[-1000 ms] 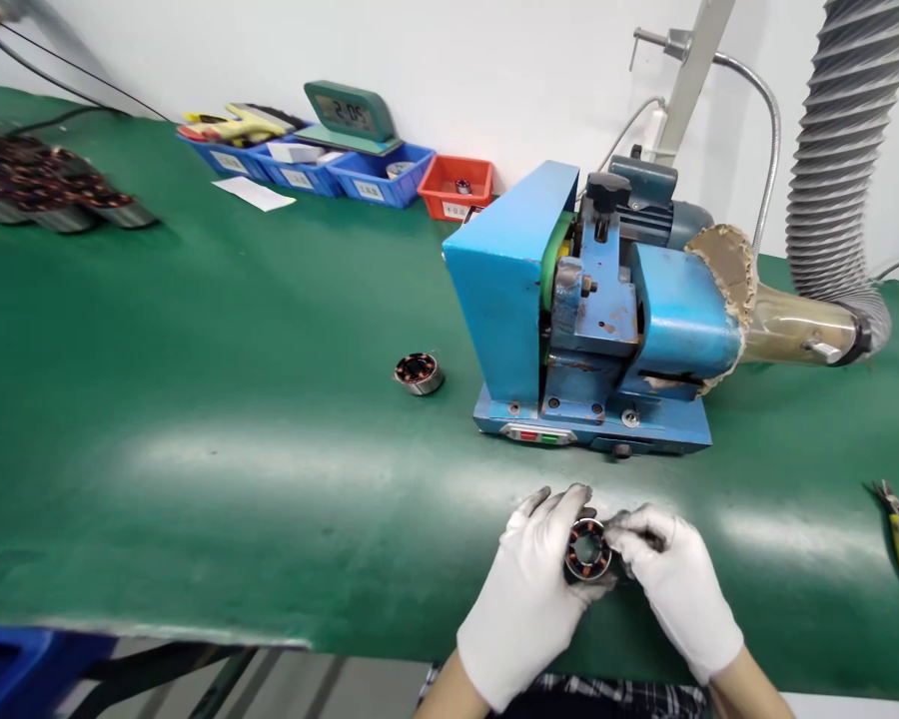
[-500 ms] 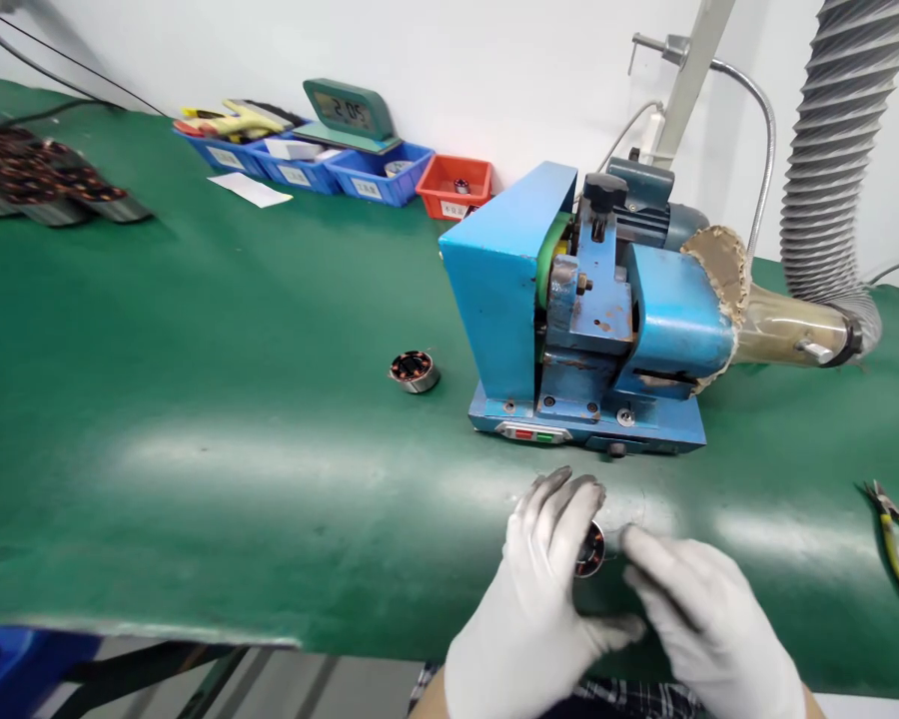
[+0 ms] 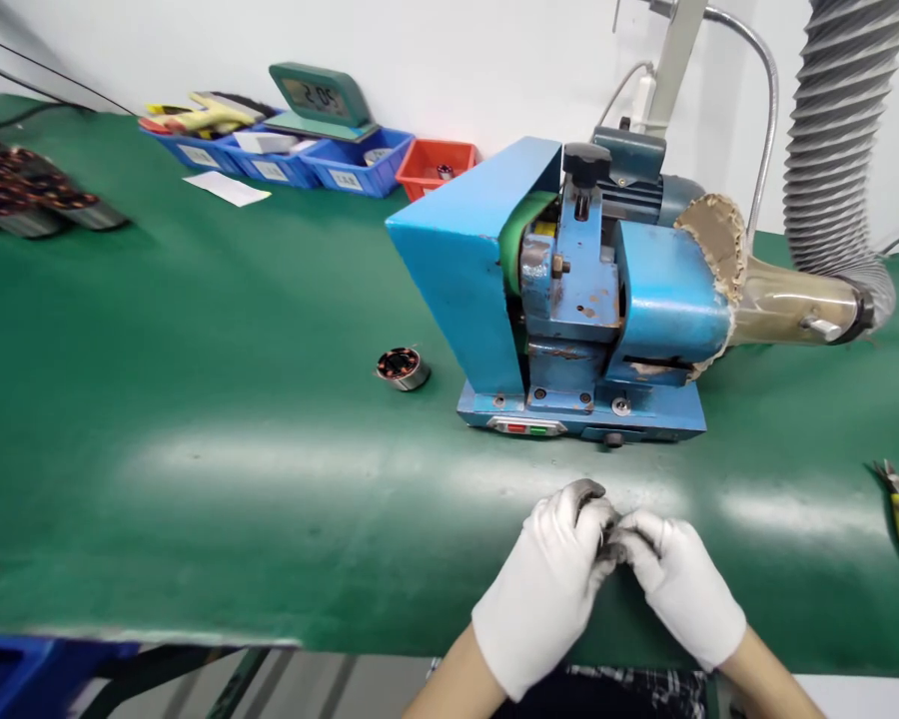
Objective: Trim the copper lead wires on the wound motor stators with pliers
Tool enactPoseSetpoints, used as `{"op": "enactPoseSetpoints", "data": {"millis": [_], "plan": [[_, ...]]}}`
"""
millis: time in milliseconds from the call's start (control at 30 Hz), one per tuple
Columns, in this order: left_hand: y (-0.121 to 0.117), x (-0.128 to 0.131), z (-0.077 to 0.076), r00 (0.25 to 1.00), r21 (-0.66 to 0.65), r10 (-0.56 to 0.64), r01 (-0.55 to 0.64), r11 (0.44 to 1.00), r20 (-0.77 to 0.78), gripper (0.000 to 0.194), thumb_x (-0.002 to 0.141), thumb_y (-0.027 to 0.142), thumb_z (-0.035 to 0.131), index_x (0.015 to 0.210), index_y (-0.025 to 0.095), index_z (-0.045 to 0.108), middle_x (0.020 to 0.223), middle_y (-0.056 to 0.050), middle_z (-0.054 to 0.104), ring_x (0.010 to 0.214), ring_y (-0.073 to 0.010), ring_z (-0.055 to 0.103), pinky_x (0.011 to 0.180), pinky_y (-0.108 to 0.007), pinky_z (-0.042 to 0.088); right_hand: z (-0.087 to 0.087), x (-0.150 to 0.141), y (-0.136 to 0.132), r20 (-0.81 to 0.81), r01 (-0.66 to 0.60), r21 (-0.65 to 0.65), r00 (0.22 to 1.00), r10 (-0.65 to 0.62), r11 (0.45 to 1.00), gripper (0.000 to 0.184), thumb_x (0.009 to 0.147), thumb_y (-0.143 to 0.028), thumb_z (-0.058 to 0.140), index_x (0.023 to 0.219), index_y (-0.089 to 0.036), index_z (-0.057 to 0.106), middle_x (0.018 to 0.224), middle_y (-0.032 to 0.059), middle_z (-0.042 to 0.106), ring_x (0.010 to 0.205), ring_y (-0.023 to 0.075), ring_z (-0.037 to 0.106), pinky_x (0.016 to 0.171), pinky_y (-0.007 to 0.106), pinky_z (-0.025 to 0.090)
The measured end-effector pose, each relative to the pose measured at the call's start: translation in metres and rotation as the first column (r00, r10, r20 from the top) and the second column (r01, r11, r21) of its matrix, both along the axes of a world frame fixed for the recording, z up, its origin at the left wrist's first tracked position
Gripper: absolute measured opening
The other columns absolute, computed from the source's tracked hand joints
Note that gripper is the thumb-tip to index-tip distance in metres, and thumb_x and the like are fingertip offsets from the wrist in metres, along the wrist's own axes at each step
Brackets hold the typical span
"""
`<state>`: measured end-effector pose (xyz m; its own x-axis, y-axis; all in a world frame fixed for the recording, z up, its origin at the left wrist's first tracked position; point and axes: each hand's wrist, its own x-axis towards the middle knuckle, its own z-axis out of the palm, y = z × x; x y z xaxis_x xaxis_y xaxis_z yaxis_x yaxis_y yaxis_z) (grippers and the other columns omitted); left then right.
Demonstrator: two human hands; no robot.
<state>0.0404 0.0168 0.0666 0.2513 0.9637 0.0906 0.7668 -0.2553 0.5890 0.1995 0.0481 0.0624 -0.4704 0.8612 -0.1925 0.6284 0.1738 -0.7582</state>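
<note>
Part point(image 3: 604, 538), mostly hidden, gripped in my L fingers point(image 3: 594, 517), just L of my R fingers point(image 3: 642, 532), bunched close; can't tell R grip or axis.

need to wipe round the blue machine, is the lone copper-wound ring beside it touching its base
Apart: the head view shows a narrow strip of green tabletop between the copper-wound ring and the blue machine.

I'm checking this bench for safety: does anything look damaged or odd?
The tan collar joining the blue housing to the translucent pipe has a ragged, lumpy edge and looks improvised. Some housing paint is worn.
</note>
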Motion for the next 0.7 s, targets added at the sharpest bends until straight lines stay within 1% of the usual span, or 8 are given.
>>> {"op": "enactPoseSetpoints", "data": {"millis": [67,233,333,367,433,533,633,700], "plan": [[0.001,0.000,0.001,0.999,0.060,-0.038,0.040,0.997,-0.030,0.012,0.084,0.014,0.047,0.094,0.019,0.051,0.111,-0.010,0.054,0.095,-0.0251,0.054,0.080,-0.041,0.047,-0.001,0.003,0.006,-0.077,0.060,-0.060,0.995,-0.064,0.996,0.023,0.086,-0.025,0.043,0.070,-0.019,0.058,0.058,0.0014,0.060,0.053,0.0165,0.055,0.053,0.027,0.042],[0.004,0.001,0.000,0.996,0.100,-0.060,0.066,0.993,-0.060,0.013,0.083,0.012,0.044,0.085,0.020,0.054,0.098,-0.007,0.060,0.085,-0.0234,0.051,0.075,-0.041,0.045,-0.002,0.036,0.023,-0.178,0.272,-0.096,0.942,-0.285,0.958,0.027,0.090,-0.032,0.041,0.073,-0.017,0.056,0.041,-0.0084,0.037,0.032,0.0103,0.035,0.032,0.021,0.030],[0.006,0.002,-0.003,0.997,0.090,-0.053,0.057,0.994,-0.047,0.013,0.082,0.011,0.044,0.085,0.020,0.054,0.095,-0.006,0.061,0.083,-0.0232,0.050,0.073,-0.041,0.045,0.005,0.052,0.024,-0.243,0.450,0.030,0.870,-0.430,0.893,0.020,0.092,-0.033,0.042,0.086,-0.018,0.054,0.056,-0.0033,0.051,0.047,0.0125,0.050,0.045,0.023,0.042],[0.006,0.002,-0.004,0.998,0.087,-0.054,0.058,0.994,-0.045,0.013,0.082,0.011,0.044,0.085,0.019,0.054,0.095,-0.006,0.061,0.082,-0.0234,0.050,0.073,-0.042,0.045,0.008,0.052,0.021,-0.250,0.430,0.105,0.884,-0.395,0.897,0.015,0.090,-0.031,0.047,0.090,-0.019,0.055,0.067,0.0002,0.058,0.058,0.0144,0.056,0.054,0.025,0.047],[0.006,0.003,-0.004,0.997,0.085,-0.058,0.061,0.995,-0.044,0.013,0.083,0.012,0.044,0.087,0.019,0.054,0.097,-0.007,0.061,0.084,-0.0243,0.051,0.073,-0.043,0.046,0.010,0.043,0.013,-0.176,0.197,0.330,0.974,-0.145,0.923,0.011,0.087,-0.025,0.054,0.096,-0.021,0.059,0.089,0.0064,0.064,0.082,0.0188,0.061,0.074,0.031,0.050],[0.005,0.002,-0.001,0.997,0.086,-0.059,0.063,0.994,-0.042,0.014,0.084,0.012,0.043,0.090,0.019,0.053,0.095,-0.007,0.061,0.085,-0.0247,0.053,0.075,-0.043,0.047,0.005,0.021,0.004,0.065,-0.209,0.613,0.974,0.215,0.762,0.019,0.091,-0.017,0.043,0.100,-0.020,0.060,0.094,0.0104,0.065,0.085,0.0199,0.062,0.075,0.034,0.051],[0.004,-0.004,0.002,0.999,0.078,-0.048,0.048,0.996,0.000,0.018,0.084,0.013,0.045,0.099,0.020,0.049,0.108,-0.009,0.059,0.098,-0.0234,0.056,0.084,-0.041,0.049,-0.007,0.008,0.002,0.084,-0.211,0.686,0.974,0.212,0.697,0.026,0.094,-0.016,0.034,0.097,-0.018,0.060,0.075,0.0076,0.064,0.065,0.0179,0.061,0.061,0.030,0.051],[0.003,-0.011,0.002,0.998,0.013,-0.017,0.017,1.000,0.059,0.046,0.076,0.021,0.060,0.117,0.018,0.039,0.127,-0.015,0.049,0.114,-0.0266,0.051,0.091,-0.042,0.047,-0.013,0.007,0.004,0.072,-0.197,0.681,0.977,0.202,0.705,0.025,0.095,-0.019,0.035,0.095,-0.018,0.060,0.071,0.0055,0.063,0.061,0.0169,0.061,0.059,0.028,0.051]]}}
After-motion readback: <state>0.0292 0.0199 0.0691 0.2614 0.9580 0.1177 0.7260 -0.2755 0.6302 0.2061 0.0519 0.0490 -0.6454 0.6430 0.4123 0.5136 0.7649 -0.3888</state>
